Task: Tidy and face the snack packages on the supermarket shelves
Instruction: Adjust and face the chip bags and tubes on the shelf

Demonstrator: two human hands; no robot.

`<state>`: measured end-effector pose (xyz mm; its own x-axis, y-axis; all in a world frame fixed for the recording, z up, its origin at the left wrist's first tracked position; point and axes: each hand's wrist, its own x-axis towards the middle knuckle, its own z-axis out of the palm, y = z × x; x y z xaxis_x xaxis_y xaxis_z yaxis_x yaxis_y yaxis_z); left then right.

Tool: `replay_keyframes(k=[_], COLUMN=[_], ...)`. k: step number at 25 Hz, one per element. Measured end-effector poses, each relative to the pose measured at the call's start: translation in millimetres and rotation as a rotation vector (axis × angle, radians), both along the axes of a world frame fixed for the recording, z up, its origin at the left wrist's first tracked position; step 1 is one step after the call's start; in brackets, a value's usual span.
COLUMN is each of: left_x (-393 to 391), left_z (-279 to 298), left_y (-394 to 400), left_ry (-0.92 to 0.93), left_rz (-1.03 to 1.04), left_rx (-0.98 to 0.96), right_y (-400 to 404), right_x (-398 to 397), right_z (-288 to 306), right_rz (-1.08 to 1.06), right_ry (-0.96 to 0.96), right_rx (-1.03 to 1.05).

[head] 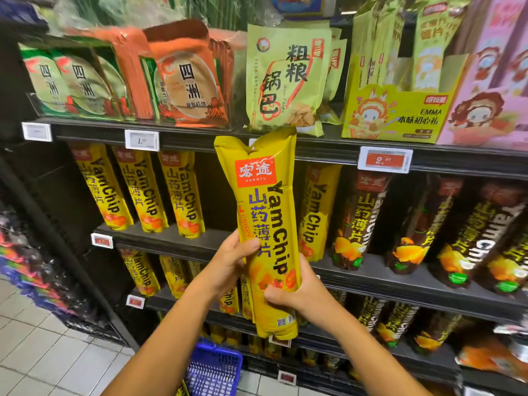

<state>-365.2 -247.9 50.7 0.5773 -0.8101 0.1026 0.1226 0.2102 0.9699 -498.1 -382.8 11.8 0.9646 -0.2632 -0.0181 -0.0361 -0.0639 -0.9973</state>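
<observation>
Hands both hold yellow YamChip bag (264, 224) up in front of shelf. Left hand (228, 262) wraps bag's side; right hand (297, 292) cups lower part. Best move, I think: keep name side facing out, slide bag into gap (213, 192) in yellow row, stand it straight.

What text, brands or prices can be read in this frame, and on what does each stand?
"宏途 HONGTU", "YamChip", "山药薄片", "CRISPY": held yellow pack, gripped by the left hand and right hand.
"四洲": orange bag.
"粗粮锅巴": pale green bag.
"EMMA 本味初心礼": yellow display box.
"2.90": red price tag.
"1.": white price tag; remaining digits blurred.
Other shelf tags: too blurred.
</observation>
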Motion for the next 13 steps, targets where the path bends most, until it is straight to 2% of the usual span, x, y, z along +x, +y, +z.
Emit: replay_keyframes(k=[7,13], left_x=[23.2,40.4], left_z=[15.4,27.0], left_y=[24.8,44.6], left_ry=[-0.082,-0.089], left_rz=[-0.062,-0.108], left_rx=[0.059,-0.013], right_y=[36.3,69.4], right_x=[19.8,38.9], right_z=[3.2,10.9], right_rz=[-0.065,-0.183], right_ry=[-0.043,-0.087], right_rx=[0.125,0.069])
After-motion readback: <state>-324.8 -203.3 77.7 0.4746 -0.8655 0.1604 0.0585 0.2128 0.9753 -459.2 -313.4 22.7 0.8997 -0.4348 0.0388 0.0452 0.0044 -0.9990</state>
